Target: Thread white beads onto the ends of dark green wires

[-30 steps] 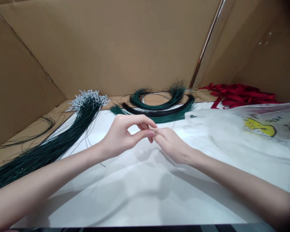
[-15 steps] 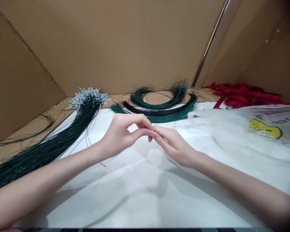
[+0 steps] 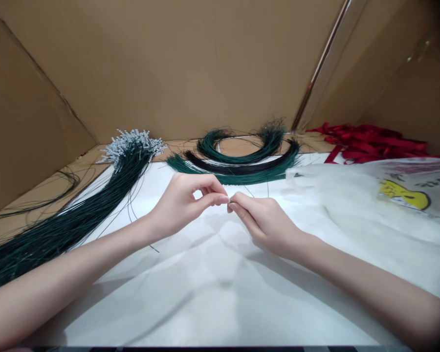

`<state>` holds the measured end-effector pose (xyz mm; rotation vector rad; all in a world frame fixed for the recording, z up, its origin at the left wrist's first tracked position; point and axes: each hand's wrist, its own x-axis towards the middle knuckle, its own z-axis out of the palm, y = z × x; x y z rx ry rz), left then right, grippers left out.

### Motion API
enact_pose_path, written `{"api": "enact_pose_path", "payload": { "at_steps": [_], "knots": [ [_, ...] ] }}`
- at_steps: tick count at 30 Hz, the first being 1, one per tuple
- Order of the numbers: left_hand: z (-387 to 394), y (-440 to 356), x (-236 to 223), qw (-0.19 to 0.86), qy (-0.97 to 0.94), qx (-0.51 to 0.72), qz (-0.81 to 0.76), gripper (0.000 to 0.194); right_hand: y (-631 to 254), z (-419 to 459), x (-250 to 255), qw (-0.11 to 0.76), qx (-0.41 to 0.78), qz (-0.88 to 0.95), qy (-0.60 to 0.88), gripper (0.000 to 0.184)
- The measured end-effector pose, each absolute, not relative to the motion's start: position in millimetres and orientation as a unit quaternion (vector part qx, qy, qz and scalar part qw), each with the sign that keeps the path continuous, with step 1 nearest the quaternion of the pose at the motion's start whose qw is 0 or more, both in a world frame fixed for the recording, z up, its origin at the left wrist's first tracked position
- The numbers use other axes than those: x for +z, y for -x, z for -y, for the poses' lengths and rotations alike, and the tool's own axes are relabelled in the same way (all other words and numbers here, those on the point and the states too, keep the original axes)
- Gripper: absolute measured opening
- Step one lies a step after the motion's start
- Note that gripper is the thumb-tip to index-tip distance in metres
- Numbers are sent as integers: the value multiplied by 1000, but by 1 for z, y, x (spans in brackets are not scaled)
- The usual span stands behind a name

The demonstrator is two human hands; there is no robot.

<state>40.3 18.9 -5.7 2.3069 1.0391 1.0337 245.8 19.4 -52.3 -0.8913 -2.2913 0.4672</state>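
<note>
My left hand (image 3: pixel 190 198) and my right hand (image 3: pixel 266 220) meet over the middle of the white sheet (image 3: pixel 190 298), both in a pinch with fingertips nearly touching. A tiny light speck shows between the fingertips, too small to name. Thin dark strands show just behind my right hand; whether they are held I cannot tell. Beyond the hands lie curved bundles of dark green strands (image 3: pixel 242 155), with a black bundle (image 3: pixel 220 167) among them. On the left, under my forearm, stretches a thick bundle of green strands (image 3: pixel 95 210) with pale beaded tips (image 3: pixel 130 144).
Red ribbons (image 3: pixel 374 144) are heaped at the back right. In front of them lies a translucent plastic bag (image 3: pixel 352 195) with a yellow print. Cardboard walls (image 3: pixel 168 68) enclose the back and sides. A few loose strands (image 3: pixel 64 190) curl at the far left.
The fingertips have drawn slightly apart, with my right hand a little lower and its fingers more curled. A tiny light speck now shows between them. The view has shifted slightly.
</note>
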Motion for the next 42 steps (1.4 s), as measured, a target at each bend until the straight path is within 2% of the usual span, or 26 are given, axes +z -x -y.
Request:
{"api": "enact_pose_path", "payload": {
  "at_steps": [9, 14, 20, 26, 31, 33, 38, 42],
  "knots": [
    [-29, -37, -13, 239, -835, 337, -363, 14, -247, -16, -52, 309, 165, 862, 366, 23],
    [-64, -25, -36, 133, -860, 297, -393, 15, -255, -20, -50, 312, 176, 845, 397, 24],
    [-82, -36, -66, 90, -900, 230, -360, 9, -263, -21, -57, 345, 290, 800, 397, 24],
    [-84, -46, -68, 75, -914, 203, -343, 10, -265, -21, -62, 349, 370, 761, 403, 28],
    [-83, -43, -63, 77, -916, 195, -343, 12, -265, -18, -65, 352, 414, 732, 410, 22],
    [-80, -41, -59, 104, -909, 207, -347, 11, -265, -17, -64, 352, 425, 726, 410, 23],
    [-64, -40, -51, 250, -848, 287, -369, 8, -265, -16, -65, 330, 439, 727, 412, 28],
    [-47, -40, -52, 308, -819, 328, -356, 4, -264, -15, -65, 310, 446, 729, 417, 27]
  ]
}}
